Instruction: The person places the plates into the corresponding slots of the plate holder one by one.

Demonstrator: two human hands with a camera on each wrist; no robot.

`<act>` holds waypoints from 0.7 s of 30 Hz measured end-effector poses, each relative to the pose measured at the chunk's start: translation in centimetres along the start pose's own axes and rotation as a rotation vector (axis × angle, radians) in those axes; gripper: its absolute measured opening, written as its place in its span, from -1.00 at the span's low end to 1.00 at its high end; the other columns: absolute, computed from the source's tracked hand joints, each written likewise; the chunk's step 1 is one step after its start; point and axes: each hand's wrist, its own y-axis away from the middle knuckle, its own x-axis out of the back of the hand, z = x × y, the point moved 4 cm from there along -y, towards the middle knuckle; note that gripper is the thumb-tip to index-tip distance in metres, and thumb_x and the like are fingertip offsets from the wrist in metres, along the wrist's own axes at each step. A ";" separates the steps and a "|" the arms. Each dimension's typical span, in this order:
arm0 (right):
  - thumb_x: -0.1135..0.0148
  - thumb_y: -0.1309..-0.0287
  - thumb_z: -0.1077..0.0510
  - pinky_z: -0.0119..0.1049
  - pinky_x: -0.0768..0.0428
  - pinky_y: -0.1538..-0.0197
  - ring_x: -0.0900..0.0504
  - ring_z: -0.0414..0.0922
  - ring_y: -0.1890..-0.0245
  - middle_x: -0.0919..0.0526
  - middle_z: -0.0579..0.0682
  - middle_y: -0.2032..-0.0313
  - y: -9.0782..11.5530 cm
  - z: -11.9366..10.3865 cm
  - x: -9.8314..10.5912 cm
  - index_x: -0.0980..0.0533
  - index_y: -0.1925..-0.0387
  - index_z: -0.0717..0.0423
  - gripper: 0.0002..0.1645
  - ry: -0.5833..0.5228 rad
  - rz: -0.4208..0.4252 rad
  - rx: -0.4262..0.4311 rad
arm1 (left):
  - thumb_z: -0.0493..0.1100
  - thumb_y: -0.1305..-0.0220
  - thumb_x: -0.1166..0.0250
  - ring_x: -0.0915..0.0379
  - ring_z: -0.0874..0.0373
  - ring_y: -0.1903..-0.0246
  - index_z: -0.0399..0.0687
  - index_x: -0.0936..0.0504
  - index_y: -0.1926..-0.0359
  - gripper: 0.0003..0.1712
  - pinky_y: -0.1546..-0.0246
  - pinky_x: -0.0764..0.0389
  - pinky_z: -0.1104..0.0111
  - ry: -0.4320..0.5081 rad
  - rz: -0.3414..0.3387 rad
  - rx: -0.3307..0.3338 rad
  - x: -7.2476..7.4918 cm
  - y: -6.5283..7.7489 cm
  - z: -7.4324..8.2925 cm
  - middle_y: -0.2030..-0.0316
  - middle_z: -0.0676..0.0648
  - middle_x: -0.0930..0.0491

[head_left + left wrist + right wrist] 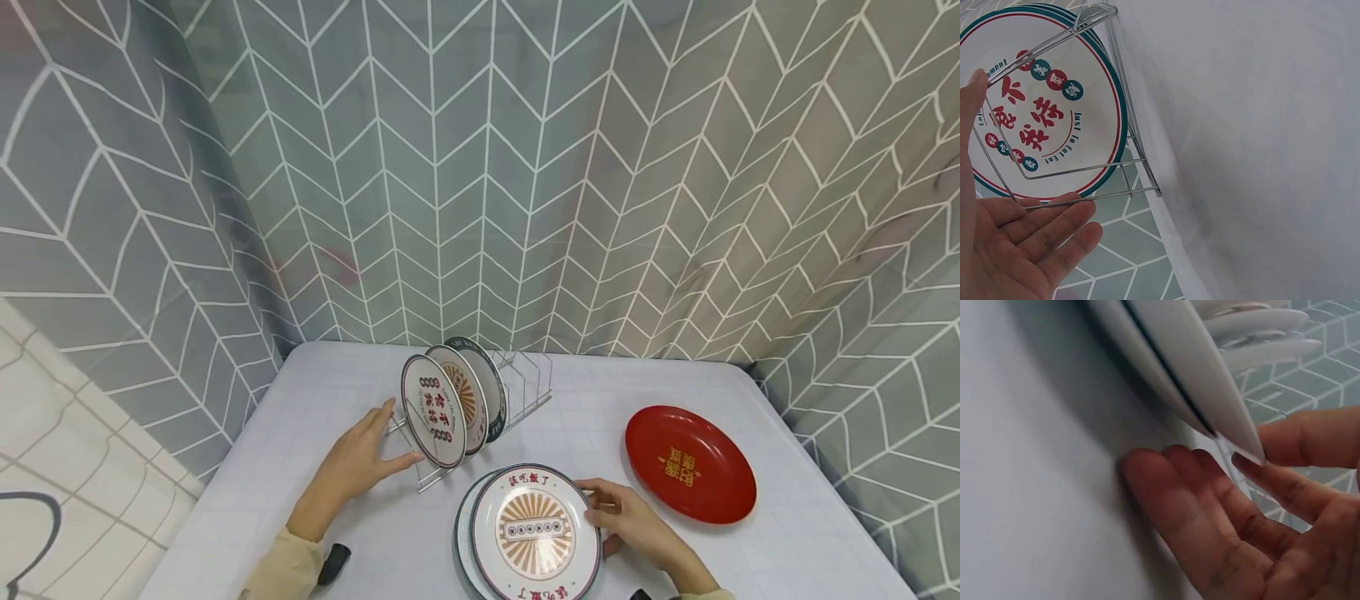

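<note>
My left hand (356,458) is beside the near left end of a wire dish rack (534,406), fingers spread and loosely straight. In the left wrist view its thumb and fingers are right at the rack's wires (1088,167). Three plates lean on edge in the rack; the front plate (433,408) bears red lettering. My right hand (637,525) pinches the right rim of a round white plate (536,533) with an orange sunburst, thumb above and a finger beneath. Under it lies another plate (465,542), mostly hidden. The right wrist view shows the top plate's rim (1210,381) tilted between the fingers.
A red oval plate (690,467) with gold characters lies to the right on the white-covered table (585,433). Behind the table hangs a grey patterned curtain (465,167). A black strap (334,564) is at the left wrist.
</note>
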 end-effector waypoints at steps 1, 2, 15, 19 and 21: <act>-0.22 -0.26 0.17 -0.18 -0.74 0.41 -0.56 -0.08 0.26 -0.54 0.07 0.16 0.2 0.0 0.3 -0.33 -0.32 0.29 -0.37 -0.002 0.017 -0.013 | 0.46 0.00 -0.35 -0.48 -0.28 -0.16 -0.33 -0.20 -0.43 0.24 -0.13 -0.57 -0.06 -0.002 0.000 -0.002 0.0 0.0 0.0 -0.23 -0.39 -0.44; -0.22 -0.26 0.16 -0.19 -0.73 0.40 -0.57 -0.07 0.27 -0.55 0.08 0.15 0.3 0.0 0.6 -0.33 -0.33 0.27 -0.36 -0.008 0.026 -0.024 | 0.46 0.01 -0.35 -0.48 -0.28 -0.16 -0.32 -0.20 -0.43 0.24 -0.14 -0.57 -0.05 -0.004 0.001 -0.001 -0.1 0.0 0.0 -0.23 -0.38 -0.44; -0.24 -0.26 0.14 -0.25 -0.73 0.41 -0.62 -0.06 0.25 -0.56 0.07 0.03 1.3 -0.6 2.8 -0.23 -0.41 0.27 -0.25 -0.109 0.093 -0.049 | 0.47 0.02 -0.34 -0.47 -0.28 -0.17 -0.31 -0.21 -0.43 0.25 -0.14 -0.57 -0.04 -0.007 0.000 0.004 -0.2 0.1 0.1 -0.24 -0.39 -0.43; -0.24 -0.26 0.17 -0.21 -0.74 0.39 -0.62 -0.08 0.22 -0.48 0.14 0.01 1.6 -2.3 3.8 -0.25 -0.40 0.25 -0.27 -0.084 0.227 -0.031 | 0.48 0.02 -0.34 -0.47 -0.28 -0.17 -0.30 -0.20 -0.44 0.25 -0.14 -0.57 -0.04 -0.006 -0.003 0.000 -0.1 0.0 0.2 -0.24 -0.39 -0.43; -0.23 -0.26 0.21 -0.19 -0.74 0.39 -0.60 -0.08 0.21 -0.44 0.20 0.00 1.6 -3.1 4.2 -0.27 -0.40 0.24 -0.30 -0.071 0.285 -0.010 | 0.48 0.03 -0.34 -0.47 -0.28 -0.17 -0.31 -0.20 -0.43 0.25 -0.15 -0.57 -0.03 -0.008 0.000 -0.003 0.1 0.0 0.2 -0.24 -0.39 -0.43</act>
